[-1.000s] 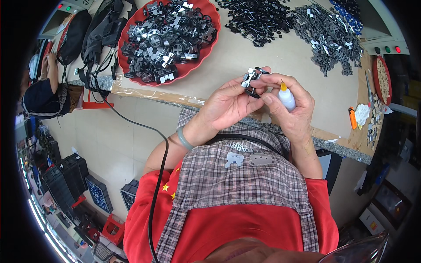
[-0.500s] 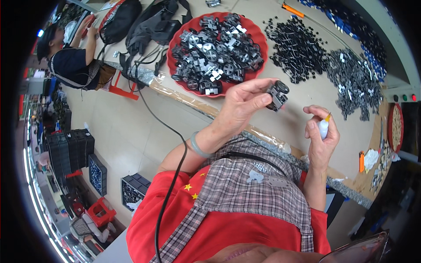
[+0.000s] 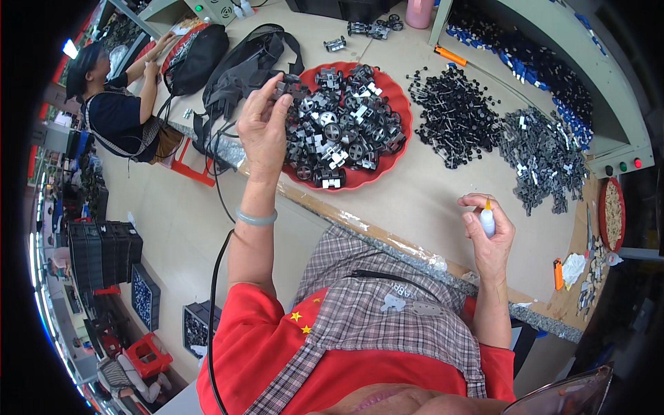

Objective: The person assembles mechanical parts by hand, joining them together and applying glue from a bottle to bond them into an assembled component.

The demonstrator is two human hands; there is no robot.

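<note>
My left hand (image 3: pixel 263 135) is raised over the left rim of a scalloped red bowl (image 3: pixel 404 114). Between its thumb and fingers is a small grey-and-black toy car chassis (image 3: pixel 292 86). The bowl holds a heap of similar wheeled chassis (image 3: pixel 346 124) with some white parts. Over the right side of the table, my right hand (image 3: pixel 494 252) is closed around a small whitish dropper bottle (image 3: pixel 487 223), its yellow tip pointing up.
Piles of black axle-like parts (image 3: pixel 453 114) and grey plastic pieces (image 3: pixel 543 152) lie right of the bowl. Black bags (image 3: pixel 252 66) and a cable (image 3: pixel 220 259) are at the left. A few chassis (image 3: pixel 335 44) sit behind. A co-worker (image 3: pixel 117 104) stands at far left.
My left hand has moved left and away from me with the chassis, from beside the bowl's near right to its left rim. My right hand keeps the bottle, slightly lower and further left.
</note>
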